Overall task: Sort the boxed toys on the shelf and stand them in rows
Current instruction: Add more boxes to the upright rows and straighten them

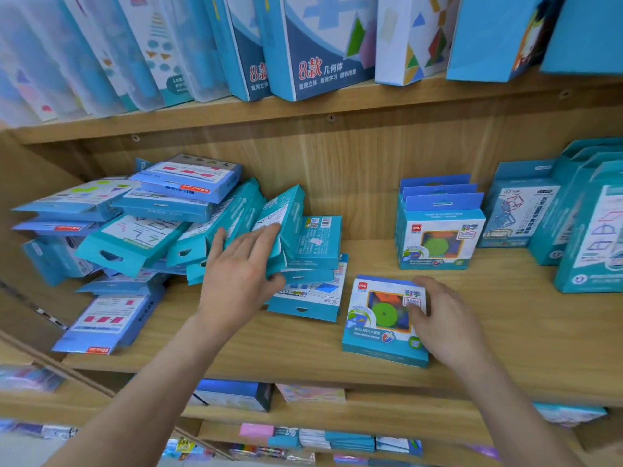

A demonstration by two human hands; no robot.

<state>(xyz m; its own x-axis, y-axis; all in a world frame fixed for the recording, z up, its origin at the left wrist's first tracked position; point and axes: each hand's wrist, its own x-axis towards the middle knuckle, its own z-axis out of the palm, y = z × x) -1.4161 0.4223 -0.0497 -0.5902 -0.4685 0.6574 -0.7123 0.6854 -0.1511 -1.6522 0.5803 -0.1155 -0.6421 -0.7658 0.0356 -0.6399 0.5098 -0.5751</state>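
Observation:
A jumbled pile of blue and teal toy boxes point(158, 227) fills the left half of the wooden shelf point(337, 369). My left hand point(241, 271) grips a tilted teal box point(286, 217) at the pile's right edge, thumb under it. A blue box with a green disc point(381, 318) lies flat near the shelf's front. My right hand point(445, 318) holds its right side, fingers curled over the top corner. Behind it stand three matching boxes in a row point(438, 237).
Taller teal boxes point(573, 217) stand upright at the right end of the shelf. Large boxes point(320, 48) lean on the shelf above. Lower shelves hold more packets point(236, 396). Bare shelf board lies between the flat box and the standing rows.

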